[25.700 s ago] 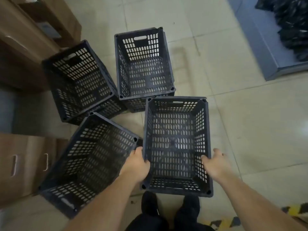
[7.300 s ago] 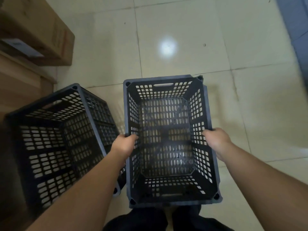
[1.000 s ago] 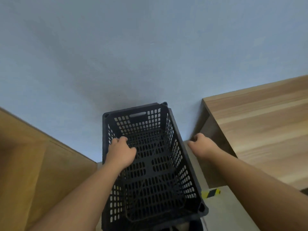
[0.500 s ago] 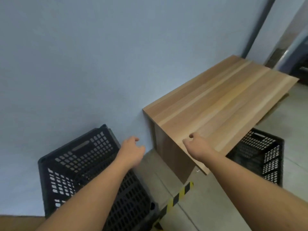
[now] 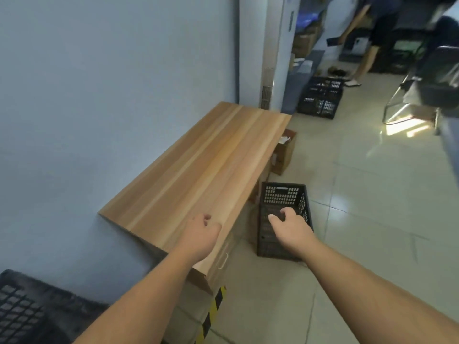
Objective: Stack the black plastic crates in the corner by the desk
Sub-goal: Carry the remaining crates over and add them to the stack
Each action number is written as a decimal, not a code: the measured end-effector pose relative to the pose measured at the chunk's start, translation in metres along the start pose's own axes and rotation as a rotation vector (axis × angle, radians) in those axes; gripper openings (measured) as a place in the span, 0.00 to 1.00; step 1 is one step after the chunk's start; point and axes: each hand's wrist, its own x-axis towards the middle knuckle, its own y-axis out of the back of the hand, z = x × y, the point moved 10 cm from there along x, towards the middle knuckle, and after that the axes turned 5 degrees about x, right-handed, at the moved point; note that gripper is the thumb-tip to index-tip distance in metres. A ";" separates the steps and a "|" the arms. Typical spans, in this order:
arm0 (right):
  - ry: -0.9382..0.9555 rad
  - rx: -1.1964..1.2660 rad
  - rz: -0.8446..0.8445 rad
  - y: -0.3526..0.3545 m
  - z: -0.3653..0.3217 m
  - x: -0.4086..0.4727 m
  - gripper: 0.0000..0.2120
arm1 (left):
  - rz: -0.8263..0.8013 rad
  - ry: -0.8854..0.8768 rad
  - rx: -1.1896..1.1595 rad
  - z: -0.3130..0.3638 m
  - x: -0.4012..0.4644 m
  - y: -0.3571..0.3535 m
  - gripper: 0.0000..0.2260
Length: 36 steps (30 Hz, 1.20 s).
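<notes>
Hands empty, left hand (image 5: 202,235) loosely curled over desk (image 5: 198,170), right hand (image 5: 290,228) half-spread above black crate (image 5: 282,197), no readable writing

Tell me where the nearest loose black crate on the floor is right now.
In the head view the black crate stands upright on the tiled floor right of centre, beside the wooden desk's front edge, partly hidden behind the empty right hand.

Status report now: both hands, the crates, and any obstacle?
Left hand open, empty. Right hand open, empty. One crate on the floor beside the desk, another in the corner. Nothing blocks the way.
</notes>
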 end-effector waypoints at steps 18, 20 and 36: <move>-0.260 -0.011 0.259 0.161 0.132 0.110 0.28 | -0.226 -0.203 0.172 0.201 0.130 -0.156 0.22; -0.285 -0.002 0.259 0.165 0.134 0.129 0.28 | -0.249 -0.186 0.178 0.210 0.153 -0.163 0.23; -0.383 0.020 0.120 0.195 0.184 0.297 0.27 | -0.329 -0.015 0.245 0.273 0.284 -0.241 0.21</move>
